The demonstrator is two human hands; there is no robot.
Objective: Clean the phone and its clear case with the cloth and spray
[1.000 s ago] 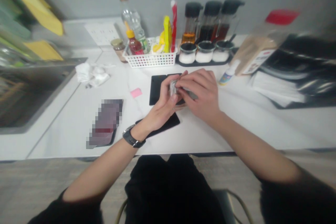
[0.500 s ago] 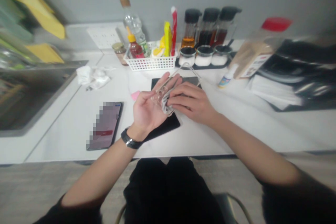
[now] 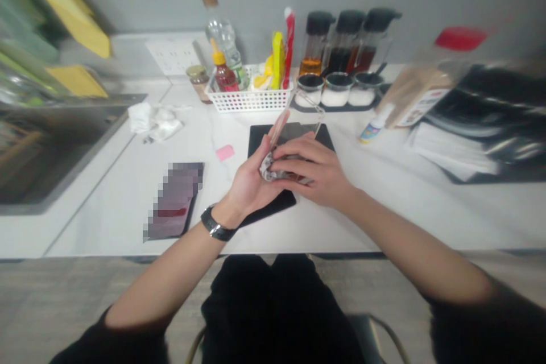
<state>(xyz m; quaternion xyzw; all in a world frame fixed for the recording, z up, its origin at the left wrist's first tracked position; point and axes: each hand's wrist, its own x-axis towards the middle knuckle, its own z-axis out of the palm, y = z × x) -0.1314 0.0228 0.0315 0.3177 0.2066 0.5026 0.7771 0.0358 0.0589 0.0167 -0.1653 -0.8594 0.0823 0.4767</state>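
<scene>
My left hand (image 3: 251,185), with a black watch (image 3: 214,226) on its wrist, supports a clear phone case (image 3: 321,115). The case's far corner shows beyond the fingers; most of it is covered by my hands. Crumpled in the curled fingers of my right hand (image 3: 322,173) is a grey-white cloth (image 3: 267,169), pressed against the case. Beneath both hands a black tablet (image 3: 279,203) lies flat on the counter. A small pink piece (image 3: 225,152) sits left of the tablet.
A phone (image 3: 177,199) lies at left, near crumpled tissues (image 3: 156,119) and the sink (image 3: 46,199). Behind stand a white basket (image 3: 251,101) of condiments, seasoning jars (image 3: 336,91) and sauce dispensers (image 3: 313,48). To the right are a small bottle (image 3: 372,128) and a red-lidded container (image 3: 420,94).
My left hand has turned from palm up to more edge-on, tilting the case with it. My right fingers have closed further over the case with the cloth. The view shifted slightly.
</scene>
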